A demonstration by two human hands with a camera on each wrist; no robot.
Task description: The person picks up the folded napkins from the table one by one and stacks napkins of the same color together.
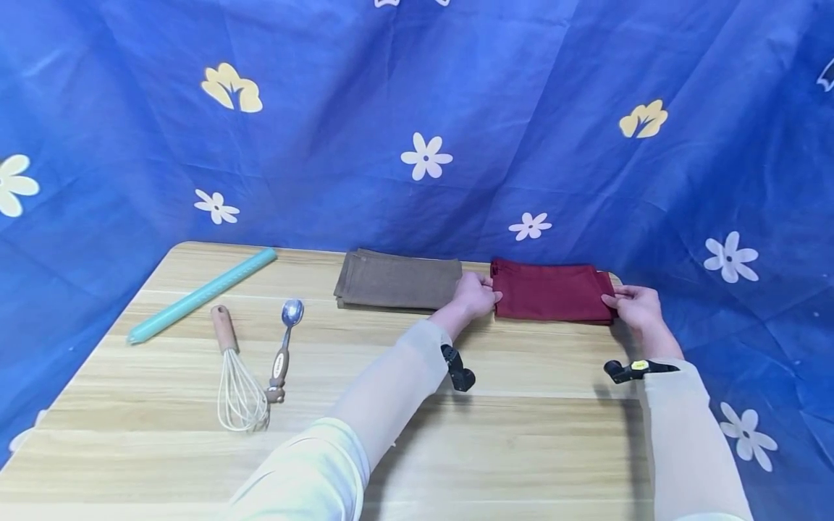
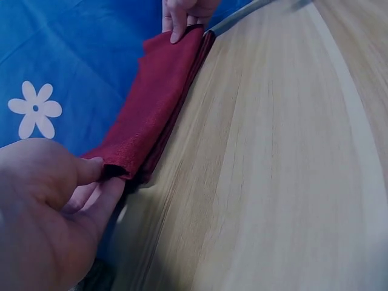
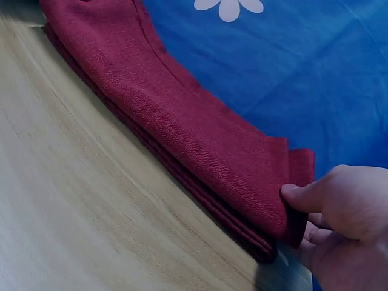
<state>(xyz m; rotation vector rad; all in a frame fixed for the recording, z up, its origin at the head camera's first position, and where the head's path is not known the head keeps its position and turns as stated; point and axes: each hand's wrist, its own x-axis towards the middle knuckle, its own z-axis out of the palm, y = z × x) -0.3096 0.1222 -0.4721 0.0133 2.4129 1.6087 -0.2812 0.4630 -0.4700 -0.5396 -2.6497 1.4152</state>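
A folded dark red cloth (image 1: 550,291) lies at the far right of the table, several layers thick. My left hand (image 1: 476,294) pinches its left end between thumb and fingers, as the left wrist view shows close up. At the other end my right hand (image 3: 351,224) grips the upper layers, thumb on top and fingers underneath. The lower layers of the red cloth (image 3: 206,206) rest on the wood, and the pinched edge stands slightly raised in the right wrist view. Just left of my left hand lies a folded brown cloth (image 1: 400,282).
On the left of the wooden table (image 1: 521,449) lie a turquoise rolling pin (image 1: 202,295), a whisk (image 1: 237,380) with a wooden handle and a metal spoon (image 1: 284,347) with a brown handle. A blue flowered curtain (image 1: 326,130) hangs right behind the table's back edge.
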